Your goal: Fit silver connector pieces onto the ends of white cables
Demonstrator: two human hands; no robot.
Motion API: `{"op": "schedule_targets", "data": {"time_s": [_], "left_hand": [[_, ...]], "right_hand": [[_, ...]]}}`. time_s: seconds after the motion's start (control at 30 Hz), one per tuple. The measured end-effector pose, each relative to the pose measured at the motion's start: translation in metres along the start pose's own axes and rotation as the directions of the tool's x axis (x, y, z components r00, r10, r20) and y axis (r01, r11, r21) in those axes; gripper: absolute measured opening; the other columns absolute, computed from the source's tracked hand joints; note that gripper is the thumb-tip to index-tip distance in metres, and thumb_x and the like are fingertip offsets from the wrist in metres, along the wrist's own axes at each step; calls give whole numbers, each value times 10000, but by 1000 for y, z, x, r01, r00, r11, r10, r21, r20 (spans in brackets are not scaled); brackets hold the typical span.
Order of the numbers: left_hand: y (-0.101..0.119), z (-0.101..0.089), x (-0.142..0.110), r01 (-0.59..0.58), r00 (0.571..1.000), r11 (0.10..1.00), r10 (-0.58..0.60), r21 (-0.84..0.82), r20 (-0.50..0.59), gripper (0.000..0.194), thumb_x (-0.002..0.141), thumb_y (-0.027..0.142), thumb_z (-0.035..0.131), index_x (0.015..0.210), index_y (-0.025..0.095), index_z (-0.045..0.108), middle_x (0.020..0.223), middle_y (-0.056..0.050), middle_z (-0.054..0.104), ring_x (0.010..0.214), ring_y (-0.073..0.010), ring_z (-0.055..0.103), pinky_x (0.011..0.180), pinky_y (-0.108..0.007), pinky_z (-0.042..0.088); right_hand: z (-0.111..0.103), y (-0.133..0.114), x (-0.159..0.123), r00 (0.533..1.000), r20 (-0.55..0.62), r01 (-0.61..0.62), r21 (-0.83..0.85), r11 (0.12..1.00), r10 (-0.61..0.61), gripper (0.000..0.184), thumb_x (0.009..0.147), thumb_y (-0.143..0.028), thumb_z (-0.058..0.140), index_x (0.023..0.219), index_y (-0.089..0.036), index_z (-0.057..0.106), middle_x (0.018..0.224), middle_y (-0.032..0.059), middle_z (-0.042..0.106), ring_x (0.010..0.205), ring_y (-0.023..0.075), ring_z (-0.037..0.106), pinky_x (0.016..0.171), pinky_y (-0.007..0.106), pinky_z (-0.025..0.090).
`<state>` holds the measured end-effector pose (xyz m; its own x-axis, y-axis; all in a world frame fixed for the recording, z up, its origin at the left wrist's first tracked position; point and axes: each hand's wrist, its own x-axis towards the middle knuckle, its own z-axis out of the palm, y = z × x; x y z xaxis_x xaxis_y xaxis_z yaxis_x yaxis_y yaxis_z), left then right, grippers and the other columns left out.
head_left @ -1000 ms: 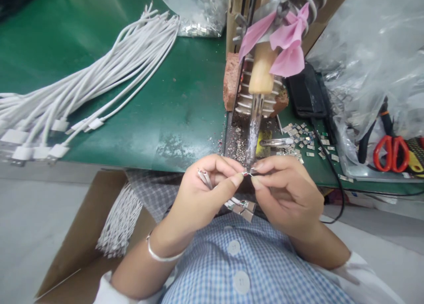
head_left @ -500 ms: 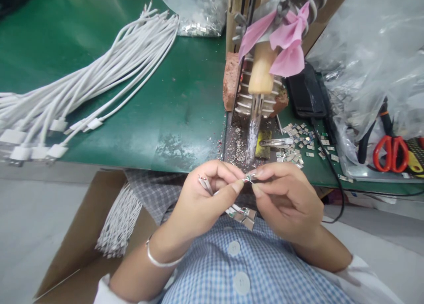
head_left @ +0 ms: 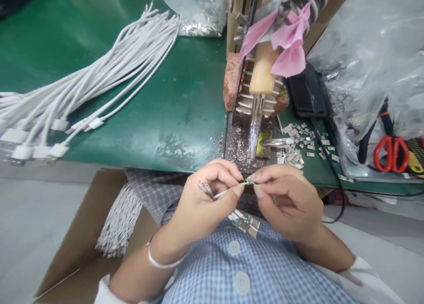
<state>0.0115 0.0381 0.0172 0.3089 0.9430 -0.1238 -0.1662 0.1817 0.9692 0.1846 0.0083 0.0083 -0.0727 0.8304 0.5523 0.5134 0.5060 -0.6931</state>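
Note:
My left hand (head_left: 212, 193) is closed around several white cables, pinching the stripped end of one white cable (head_left: 221, 194) between thumb and index finger. Below that hand hang cable ends with flat metal USB connectors (head_left: 247, 226) fixed to them. My right hand (head_left: 288, 198) is closed too, its fingertips pinching a small metal USB connector (head_left: 249, 180) against the cable's bare wires. Most of this connector is hidden by the fingers. Just beyond the hands, a wooden-handled soldering iron (head_left: 255, 127) points down from its mount.
White cables (head_left: 99, 83) lie on the green table (head_left: 195, 101), and more fill a cardboard box (head_left: 79, 233) below. Loose connectors (head_left: 293, 152), a tweezer-like metal tool (head_left: 276, 142) and a yellow sponge (head_left: 264, 152) lie near the iron. Red-handled scissors (head_left: 391, 154) and a phone (head_left: 306, 92) are at right.
Both hands stay in nearly the same place, with small finger shifts at the cable end. The connectors hanging under my left hand have swung slightly down and right.

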Motion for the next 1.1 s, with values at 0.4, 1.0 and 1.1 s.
{"op": "schedule_targets", "data": {"time_s": [0.4, 1.0, 1.1], "left_hand": [[1, 0, 3, -48, 999, 996, 48, 69, 2, 139, 810, 109, 711, 701, 181, 663, 882, -16, 654, 597, -70, 519, 516, -186, 413], [1, 0, 7, -107, 994, 992, 107, 71, 4, 163, 810, 48, 677, 715, 178, 658, 883, 6, 647, 629, -51, 540, 544, -151, 441], [2, 0, 6, -103, 995, 992, 103, 69, -7, 161, 813, 51, 675, 718, 179, 658, 882, 7, 646, 635, -52, 543, 549, -150, 445]], "right_hand": [[4, 1, 3, 999, -35, 34, -10, 999, -34, 174, 801, -54, 627, 884, -207, 615, 899, 38, 682, 834, 170, 693, 717, 324, 618], [8, 1, 10, 989, -71, 126, -47, 991, -130, 219, 781, 20, 617, 867, -181, 608, 903, 35, 646, 885, 152, 682, 792, 297, 603], [8, 0, 11, 990, -65, 121, -51, 991, -125, 221, 778, 22, 620, 864, -182, 604, 904, 35, 643, 884, 148, 682, 791, 290, 602]]}}
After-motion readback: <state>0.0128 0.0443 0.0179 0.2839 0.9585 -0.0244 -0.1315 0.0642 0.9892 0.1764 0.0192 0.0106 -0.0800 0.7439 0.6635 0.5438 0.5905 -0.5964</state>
